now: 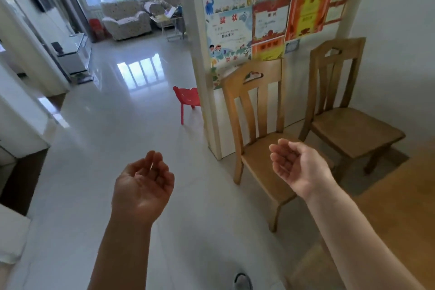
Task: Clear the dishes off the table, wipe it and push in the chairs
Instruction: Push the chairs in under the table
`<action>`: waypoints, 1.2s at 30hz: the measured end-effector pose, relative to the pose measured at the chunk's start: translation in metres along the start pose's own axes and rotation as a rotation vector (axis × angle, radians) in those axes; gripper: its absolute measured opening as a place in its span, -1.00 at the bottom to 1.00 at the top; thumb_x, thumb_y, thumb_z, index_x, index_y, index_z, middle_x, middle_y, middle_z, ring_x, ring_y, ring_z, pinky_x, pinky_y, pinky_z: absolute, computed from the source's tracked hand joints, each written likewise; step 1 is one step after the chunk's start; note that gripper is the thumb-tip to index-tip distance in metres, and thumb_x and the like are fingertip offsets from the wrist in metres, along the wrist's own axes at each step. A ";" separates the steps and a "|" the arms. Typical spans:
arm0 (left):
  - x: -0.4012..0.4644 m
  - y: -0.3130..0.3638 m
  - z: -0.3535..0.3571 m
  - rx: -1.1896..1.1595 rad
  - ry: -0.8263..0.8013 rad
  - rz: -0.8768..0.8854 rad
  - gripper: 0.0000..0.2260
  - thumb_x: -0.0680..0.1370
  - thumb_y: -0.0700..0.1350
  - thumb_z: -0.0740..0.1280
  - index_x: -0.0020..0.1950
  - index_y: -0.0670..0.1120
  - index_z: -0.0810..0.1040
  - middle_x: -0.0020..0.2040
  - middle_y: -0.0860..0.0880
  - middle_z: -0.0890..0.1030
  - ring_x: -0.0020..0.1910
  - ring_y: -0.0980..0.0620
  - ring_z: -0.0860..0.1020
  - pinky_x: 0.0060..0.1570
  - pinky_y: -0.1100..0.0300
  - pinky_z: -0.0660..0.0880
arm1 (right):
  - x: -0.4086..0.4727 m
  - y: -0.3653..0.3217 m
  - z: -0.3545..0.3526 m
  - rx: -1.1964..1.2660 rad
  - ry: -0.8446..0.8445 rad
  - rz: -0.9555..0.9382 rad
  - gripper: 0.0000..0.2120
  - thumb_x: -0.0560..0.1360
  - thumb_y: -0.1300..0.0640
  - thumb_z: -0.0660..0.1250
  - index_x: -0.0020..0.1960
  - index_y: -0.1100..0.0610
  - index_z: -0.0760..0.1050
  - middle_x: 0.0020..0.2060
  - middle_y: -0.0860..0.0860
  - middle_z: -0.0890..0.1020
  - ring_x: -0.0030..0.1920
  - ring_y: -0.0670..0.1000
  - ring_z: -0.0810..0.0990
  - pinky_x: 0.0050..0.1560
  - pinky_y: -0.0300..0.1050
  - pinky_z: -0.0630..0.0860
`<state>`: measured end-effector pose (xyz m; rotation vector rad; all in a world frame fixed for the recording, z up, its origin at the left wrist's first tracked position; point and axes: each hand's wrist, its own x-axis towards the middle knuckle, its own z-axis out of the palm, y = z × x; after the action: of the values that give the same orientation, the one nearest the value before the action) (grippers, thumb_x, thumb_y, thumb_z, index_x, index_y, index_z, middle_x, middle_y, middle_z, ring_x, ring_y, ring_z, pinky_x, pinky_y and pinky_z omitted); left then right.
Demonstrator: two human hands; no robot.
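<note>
My left hand (143, 183) is held palm up over the white floor, fingers loosely curled, holding nothing. My right hand (296, 167) is also palm up and empty, hovering in front of the nearer wooden chair (256, 106), just over its seat. A second wooden chair (346, 125) stands to the right of it against the wall. The wooden table (397, 214) shows only as a bare corner at the right edge; no dishes are in view on that part.
A small red plastic chair (187, 100) stands on the glossy floor beside a white wall post (202, 77) covered with colourful certificates. A sofa (126, 19) and a side table sit far back. A white cabinet (73, 54) lines the left wall.
</note>
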<state>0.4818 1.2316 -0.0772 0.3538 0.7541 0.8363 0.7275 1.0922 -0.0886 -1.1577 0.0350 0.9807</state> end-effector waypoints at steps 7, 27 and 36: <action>0.159 0.057 0.064 0.087 -0.027 -0.063 -0.81 0.34 -0.12 0.24 -0.12 -0.09 0.56 -0.26 -0.01 0.64 -0.41 0.06 0.56 -0.38 0.29 0.53 | 0.142 -0.043 0.092 0.075 0.047 -0.001 -0.73 0.65 0.13 0.14 0.18 0.21 0.55 -0.18 0.12 0.69 -0.18 0.06 0.63 -0.18 -0.07 0.55; 0.564 0.119 0.256 0.616 -0.339 -0.391 -0.85 0.60 -0.11 0.20 0.01 -0.10 0.55 -0.23 -0.04 0.66 -0.32 0.05 0.56 -0.30 0.21 0.50 | 0.437 -0.085 0.245 0.284 0.406 -0.071 -0.79 0.62 0.16 0.24 0.13 0.25 0.56 -0.18 0.16 0.70 -0.23 0.08 0.65 -0.21 -0.04 0.56; 0.657 0.044 0.328 1.075 -0.360 -0.311 -0.89 0.54 -0.09 0.32 0.00 -0.10 0.52 0.03 -0.15 0.58 0.04 -0.09 0.55 0.11 -0.01 0.46 | 0.504 -0.107 0.235 0.160 0.519 -0.037 -0.79 0.59 0.16 0.27 0.04 0.28 0.60 -0.25 0.14 0.67 -0.25 0.07 0.61 -0.15 -0.03 0.56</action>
<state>0.9824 1.7689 -0.1277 1.2684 0.8361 -0.0053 0.9982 1.5860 -0.1503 -1.2322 0.4968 0.6109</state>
